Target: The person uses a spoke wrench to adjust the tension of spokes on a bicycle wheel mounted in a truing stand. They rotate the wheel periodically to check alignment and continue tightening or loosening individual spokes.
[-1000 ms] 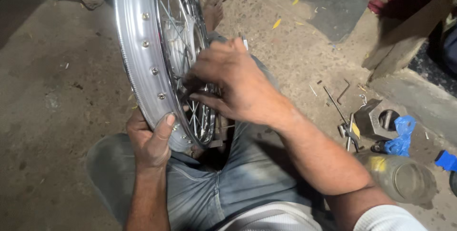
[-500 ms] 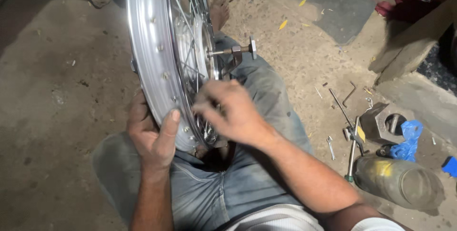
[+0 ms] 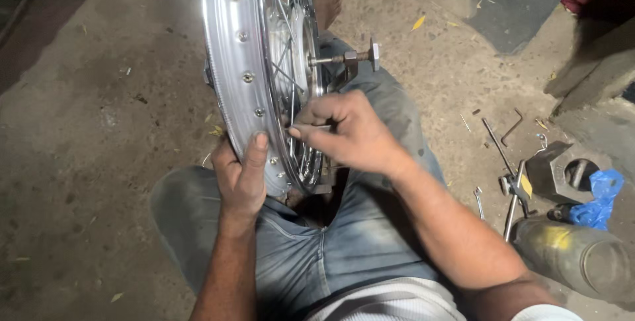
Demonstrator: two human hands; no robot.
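A chrome spoked wheel rim (image 3: 228, 50) stands upright between my knees, its axle bolt (image 3: 354, 57) sticking out to the right. My left hand (image 3: 241, 175) grips the lower rim, thumb laid along the metal. My right hand (image 3: 347, 132) is pinched on a thin spoke (image 3: 291, 126) low in the wheel, fingers closed against the spokes near the hub (image 3: 296, 43). Whether a small tool is in those fingers is hidden.
I sit on a dusty concrete floor in blue jeans (image 3: 331, 248). To the right lie a hex key (image 3: 512, 127), a long rod (image 3: 497, 146), a small wrench (image 3: 477, 200), a metal block (image 3: 562, 172), a blue rag (image 3: 598, 199) and a plastic bottle (image 3: 582, 255).
My right hand has slid down from the hub to the lower spokes and closed on one. The wheel now sits more centred and closer, with the axle bolt in view.
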